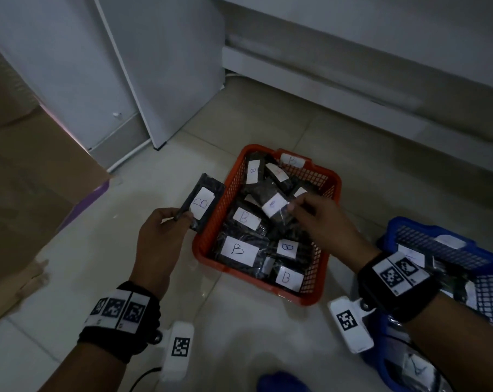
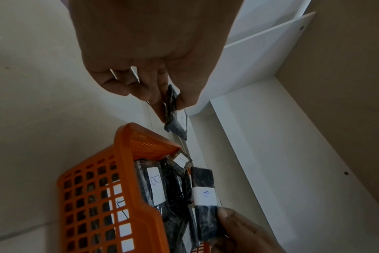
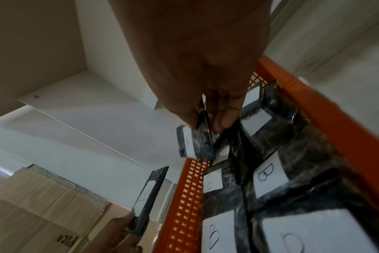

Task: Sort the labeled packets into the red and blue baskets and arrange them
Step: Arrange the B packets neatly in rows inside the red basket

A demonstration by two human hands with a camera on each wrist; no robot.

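Left hand (image 1: pixel 162 234): thumb and fingers pinched on the near end of a dark packet labelled B (image 1: pixel 201 205), held tilted just left of the red basket (image 1: pixel 208 244), outside its rim. Right hand (image 1: pixel 321 219): fingertips closed on a second labelled packet (image 1: pixel 275 206), lifted above the centre of the basket's contents. Inside the red basket: a loose pile of dark packets with white B labels (image 1: pixel 237 248). Near right, partly behind the right wrist: blue basket (image 1: pixel 392 230) with more packets. Left: cardboard box (image 1: pixel 41 176) on the tiled floor (image 1: pixel 239 335). Far: white cabinet (image 1: pixel 160 80).
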